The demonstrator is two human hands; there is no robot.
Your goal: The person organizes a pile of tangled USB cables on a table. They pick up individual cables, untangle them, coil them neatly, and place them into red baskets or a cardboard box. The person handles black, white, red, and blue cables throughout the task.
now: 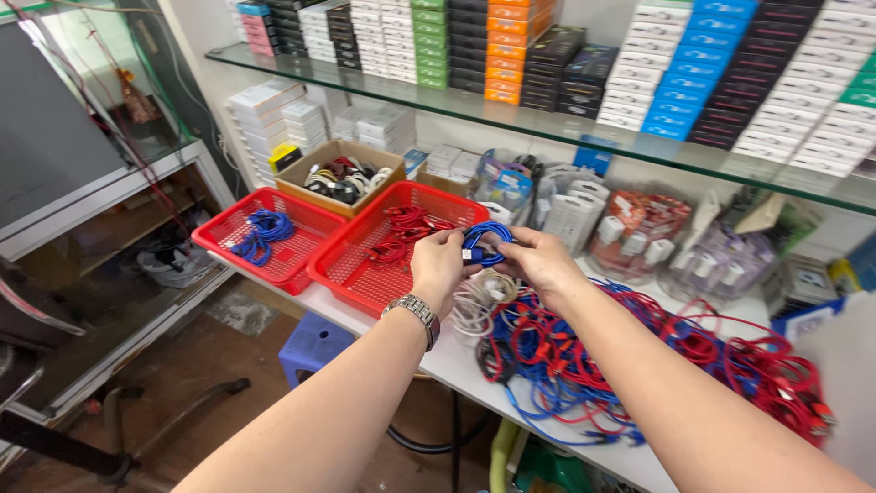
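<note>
Together, left hand (440,262), right hand (540,258), gripping blue cable (485,241)

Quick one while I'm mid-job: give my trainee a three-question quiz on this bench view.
1. True or false: the coiled blue cable is held by both the left hand and the right hand.
2. Which red plastic basket holds blue cables: A) far-left basket B) basket beside the hands?
3. Fill in: the open cardboard box behind the baskets holds coiled ____.

Key: 1 true; 2 A; 3 cables.
</note>
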